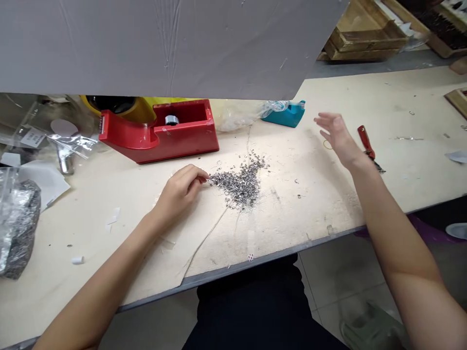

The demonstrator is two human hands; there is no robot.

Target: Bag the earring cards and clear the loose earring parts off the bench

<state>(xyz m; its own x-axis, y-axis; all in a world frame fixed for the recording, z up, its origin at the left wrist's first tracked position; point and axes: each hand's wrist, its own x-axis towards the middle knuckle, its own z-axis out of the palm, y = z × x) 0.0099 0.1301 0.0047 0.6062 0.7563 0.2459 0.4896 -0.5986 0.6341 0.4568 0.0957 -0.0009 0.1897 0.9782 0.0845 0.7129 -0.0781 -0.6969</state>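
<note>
My left hand [182, 187] rests at the left edge of a heap of small silvery metal pieces [242, 187], some of them ring-shaped. Its thumb and index finger are pinched together at the heap, and what is between them is too small to make out. My right hand [337, 136] is raised over the table to the right, fingers stretched out and holding nothing. Close beside it lies a red-handled tool [366, 141] with a dark tip, its kind unclear. A thin yellow ring [327, 144] shows just under the right hand.
Behind the heap stand a red tape dispenser [182, 133] and a teal dispenser [286, 115]. A grey panel [164, 48] overhangs the back. Plastic bags, one filled with dark metal bits [22, 228], lie left. Wooden trays [365, 41] are at the far right. The table's front edge [255, 257] runs before my lap.
</note>
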